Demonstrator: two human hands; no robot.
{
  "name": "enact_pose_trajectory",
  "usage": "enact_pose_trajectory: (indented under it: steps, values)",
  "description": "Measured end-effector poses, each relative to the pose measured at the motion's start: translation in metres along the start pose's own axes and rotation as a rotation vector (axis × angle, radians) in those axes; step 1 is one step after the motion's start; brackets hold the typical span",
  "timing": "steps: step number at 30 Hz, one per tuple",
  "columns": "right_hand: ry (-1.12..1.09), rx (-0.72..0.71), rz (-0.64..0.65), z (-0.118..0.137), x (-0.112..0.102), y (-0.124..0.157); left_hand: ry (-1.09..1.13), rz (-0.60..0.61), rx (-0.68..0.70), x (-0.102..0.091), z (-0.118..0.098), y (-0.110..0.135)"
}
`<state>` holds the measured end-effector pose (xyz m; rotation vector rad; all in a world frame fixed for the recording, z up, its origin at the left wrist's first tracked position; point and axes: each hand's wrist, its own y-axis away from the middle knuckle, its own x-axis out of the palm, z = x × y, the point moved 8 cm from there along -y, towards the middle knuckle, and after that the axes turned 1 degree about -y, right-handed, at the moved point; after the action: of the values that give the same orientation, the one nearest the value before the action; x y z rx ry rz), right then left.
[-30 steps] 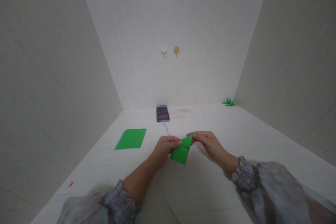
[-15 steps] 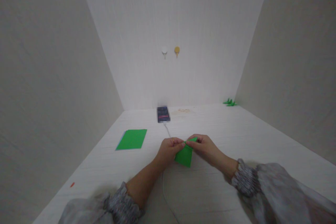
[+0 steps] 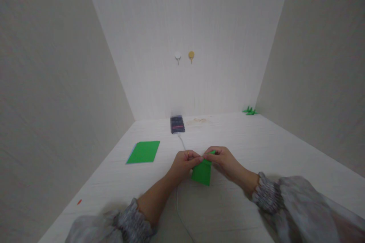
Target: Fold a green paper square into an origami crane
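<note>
Between my two hands is a green sheet of folding paper, partly folded along its top, its lower part hanging toward me. My left hand pinches the top left of the paper between thumb and fingers; a ring shows on one finger. At the upper right, my right hand pinches the folded edge, and a green corner sticks up beside its fingers. The thumbs nearly meet at the fold. A stack of green paper squares lies flat to the left of my hands.
Behind my hands a dark, blurred phone-like device leans near the back wall, with a white cable running toward me. Small green folded pieces sit in the far right corner. A small red piece lies at left. Two hooks hang on the wall.
The green paper has shifted slightly right and toward me, with both hands still pinching its top. The hands have moved only a little.
</note>
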<state>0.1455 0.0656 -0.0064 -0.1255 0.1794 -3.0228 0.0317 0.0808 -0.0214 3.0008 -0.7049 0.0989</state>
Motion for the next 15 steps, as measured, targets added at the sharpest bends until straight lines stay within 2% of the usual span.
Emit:
enact_pose_trajectory:
  steps: [6,9,15]
  values:
    - [-0.141,0.066,0.019,0.003,0.006,0.003,-0.003,-0.011,0.04,-0.002,-0.012,0.005]
    - [-0.144,0.043,0.02,0.008,0.006,0.003,0.002,-0.017,0.047,-0.003,-0.017,0.006]
    - [-0.188,-0.016,-0.075,0.01,-0.014,-0.003,-0.005,-0.04,0.074,-0.012,-0.014,0.006]
